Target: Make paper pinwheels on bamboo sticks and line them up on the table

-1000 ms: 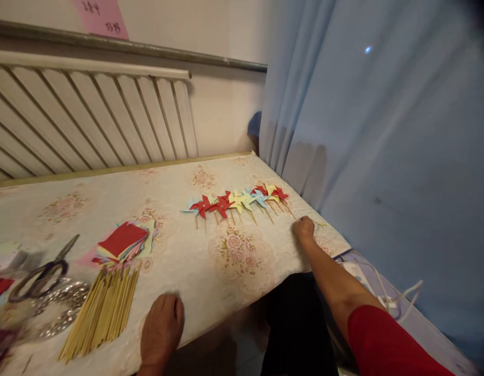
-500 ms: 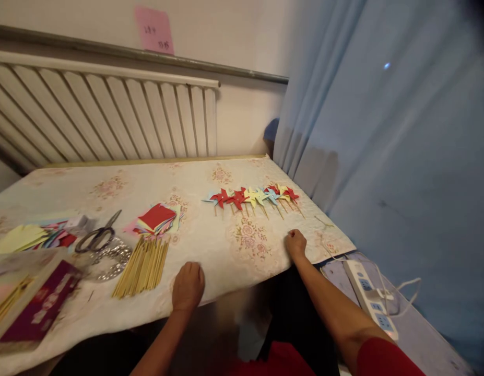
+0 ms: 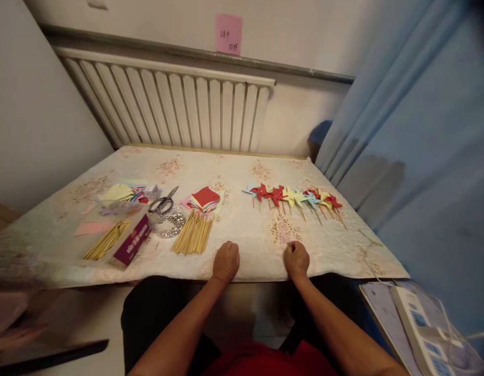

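Observation:
My left hand rests on the near edge of the table, fingers curled under, just right of a bundle of thin wooden sticks. My right hand sits loosely fisted on the same edge, a little to the right; nothing shows in either hand. A row of several paper pinwheels on sticks, red, yellow and blue, lies further back at the right. A stack of coloured paper squares, red on top, lies behind the sticks.
Scissors and a shiny pile lie left of the paper. A maroon box, more sticks and loose paper sit at the left. A radiator stands behind, a blue curtain right, a power strip lower right.
The view swung left, bringing the table's left side into sight. My right hand drew back from near the pinwheels to the front edge, close to my left hand.

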The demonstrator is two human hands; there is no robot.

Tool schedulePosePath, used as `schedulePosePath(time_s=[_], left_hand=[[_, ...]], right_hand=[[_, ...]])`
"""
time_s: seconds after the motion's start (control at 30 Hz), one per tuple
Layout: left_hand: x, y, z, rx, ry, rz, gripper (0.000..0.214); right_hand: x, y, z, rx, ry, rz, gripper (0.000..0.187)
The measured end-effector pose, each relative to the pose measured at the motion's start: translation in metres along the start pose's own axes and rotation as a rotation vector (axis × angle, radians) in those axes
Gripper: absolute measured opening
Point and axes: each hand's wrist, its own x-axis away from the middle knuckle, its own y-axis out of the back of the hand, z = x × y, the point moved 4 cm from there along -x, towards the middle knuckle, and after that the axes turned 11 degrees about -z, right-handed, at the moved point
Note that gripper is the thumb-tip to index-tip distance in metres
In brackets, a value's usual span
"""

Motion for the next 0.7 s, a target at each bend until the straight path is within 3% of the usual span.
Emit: schedulePosePath(time_s=[0.27,0.47,0.6,0.7], left_hand=[[-0.004,-0.002,0.014,0.138,-0.046,0.108,0.021],[-0.016,-0.002,0.03,0.296,-0.099,0.197,0.019],[-0.028,-0.002,0.04,0.465,-0.04,0.203,0.017],[-0.036,-0.003,0.045,0.566,0.018,0.25,0.015]], right_hand=[[0.013,-0.01,0.037,0.097,0.138,0.056,0.021],[0.013,-0.009,0.038,0.093,0.079,0.106,0.025],[0.002,-0.017,0.044,0.014,0.037,0.126,0.027],[-0.014,-0.033,0.067,-0.113,0.075,0.148,0.026]])
